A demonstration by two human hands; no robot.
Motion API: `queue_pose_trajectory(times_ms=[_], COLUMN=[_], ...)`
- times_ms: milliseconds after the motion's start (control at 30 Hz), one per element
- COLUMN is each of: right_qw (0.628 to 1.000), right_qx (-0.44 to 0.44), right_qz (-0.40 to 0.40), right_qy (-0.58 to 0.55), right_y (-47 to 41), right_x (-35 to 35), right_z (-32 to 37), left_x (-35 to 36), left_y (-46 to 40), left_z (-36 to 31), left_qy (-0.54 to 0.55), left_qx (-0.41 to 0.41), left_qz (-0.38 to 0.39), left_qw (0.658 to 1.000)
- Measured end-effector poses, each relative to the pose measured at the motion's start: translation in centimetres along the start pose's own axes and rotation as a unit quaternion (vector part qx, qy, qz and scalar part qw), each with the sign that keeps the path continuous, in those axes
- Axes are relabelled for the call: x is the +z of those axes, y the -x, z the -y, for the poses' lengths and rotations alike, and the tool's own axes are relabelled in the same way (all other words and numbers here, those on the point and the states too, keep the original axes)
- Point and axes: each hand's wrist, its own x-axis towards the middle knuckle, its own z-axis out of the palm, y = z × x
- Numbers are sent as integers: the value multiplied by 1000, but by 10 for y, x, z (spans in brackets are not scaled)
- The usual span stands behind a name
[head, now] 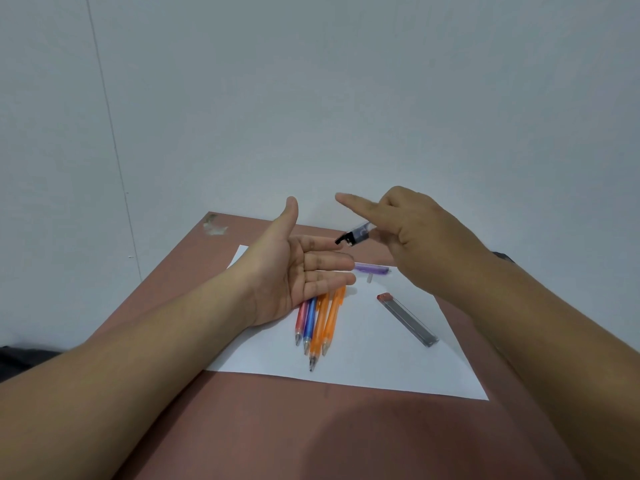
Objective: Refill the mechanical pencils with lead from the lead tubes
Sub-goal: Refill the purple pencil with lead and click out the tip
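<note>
Left hand (301,271) flat, palm up, fingers straight, holding nothing. Right hand (412,233) grips a lead tube (356,234), black cap end tilted just over the left fingertips. Four pencils (317,320) lie under the left hand on paper (381,368); a second tube (407,319) lies below the right hand.
</note>
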Motion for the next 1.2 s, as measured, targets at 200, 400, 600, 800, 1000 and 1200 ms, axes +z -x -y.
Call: queue_pose_trajectory(times_ms=[200, 400, 600, 800, 1000, 1200], right_qw=[999, 996, 996, 992, 993, 988], right_qx=[9, 37, 37, 55, 63, 95], right_qz=[40, 13, 46, -1, 11, -11], right_qy=[-24, -76, -70, -112, -103, -123], right_y=[0, 3, 3, 7, 5, 8], right_x=[-4, -9, -10, -8, -11, -11], right_z=[1, 8, 4, 5, 5, 7], left_x=[0, 1, 0, 1, 2, 3], left_y=[-1, 0, 0, 1, 3, 7], left_z=[0, -1, 0, -1, -2, 0], left_qy=[-1, 6, 6, 15, 27, 21], left_qx=[3, -2, 1, -5, -9, -12], left_qz=[3, 2, 2, -1, -4, -14], left_qw=[1000, 1000, 1000, 1000, 1000, 1000])
